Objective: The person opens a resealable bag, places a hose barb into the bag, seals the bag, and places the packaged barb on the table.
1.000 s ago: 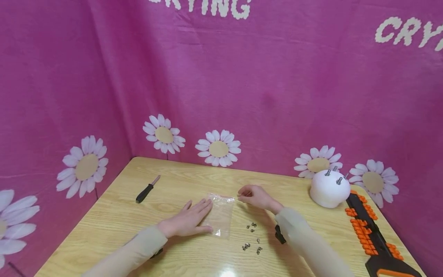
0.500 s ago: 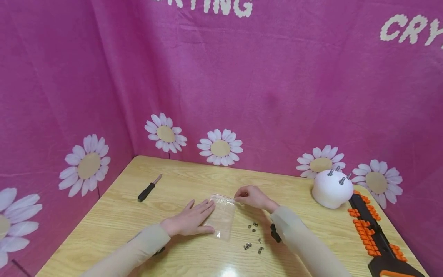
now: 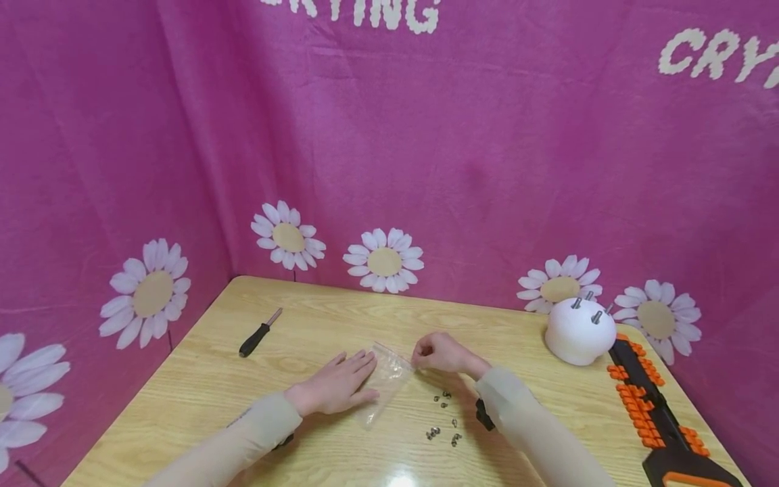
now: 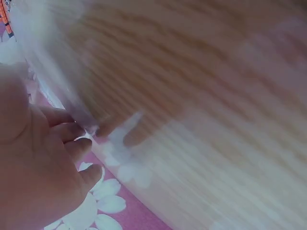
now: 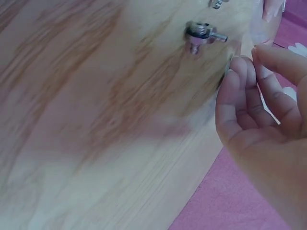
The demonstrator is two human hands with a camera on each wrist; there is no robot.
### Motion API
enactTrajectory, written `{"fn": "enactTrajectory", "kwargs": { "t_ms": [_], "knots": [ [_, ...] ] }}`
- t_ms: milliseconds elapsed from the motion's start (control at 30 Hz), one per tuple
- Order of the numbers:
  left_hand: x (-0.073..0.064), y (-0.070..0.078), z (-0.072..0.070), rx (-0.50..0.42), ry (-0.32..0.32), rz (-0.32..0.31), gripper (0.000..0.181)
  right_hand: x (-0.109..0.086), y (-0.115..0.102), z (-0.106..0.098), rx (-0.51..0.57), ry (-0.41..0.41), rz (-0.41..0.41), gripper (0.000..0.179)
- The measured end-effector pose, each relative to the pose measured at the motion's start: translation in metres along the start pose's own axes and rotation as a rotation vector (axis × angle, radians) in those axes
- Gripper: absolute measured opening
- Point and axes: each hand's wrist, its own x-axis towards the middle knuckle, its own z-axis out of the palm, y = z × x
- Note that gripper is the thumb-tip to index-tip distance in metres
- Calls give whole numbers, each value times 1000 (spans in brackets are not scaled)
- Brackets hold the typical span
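"Where is the clear plastic bag (image 3: 387, 383)?"

"On the table (image 3: 341, 318), near its middle, top edge slanting toward four o'clock."

"And the hands?"

"The left hand (image 3: 338, 385) lies palm down at the bag's nine o'clock, straight fingers aimed at two o'clock, grip relaxed, clasping nothing. The right hand (image 3: 444, 353), fingers curled, keeps a thumb-and-fingertip grip pinched on the bag's two o'clock corner."

"Nearby?"

"Metal fittings (image 3: 434, 432), scattered at the bag's four o'clock."

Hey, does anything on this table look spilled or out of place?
Small metal parts lie scattered loose on the table beside the clear bag, which looks a bit untidy, perhaps spilled. I see nothing plainly damaged.
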Motion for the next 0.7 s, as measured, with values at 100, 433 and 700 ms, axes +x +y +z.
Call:
{"fn": "enactTrajectory", "kwargs": {
  "t_ms": [100,433,700],
  "knots": [
    [0,0,0,8,0,20,73,2,-3,3,14,5,9,9],
    [1,2,1,15,2,21,71,10,-10,15,12,26,-6,12],
    [2,3,2,25,9,27,68,9,-15,17,3,-22,36,7]
  ]
}}
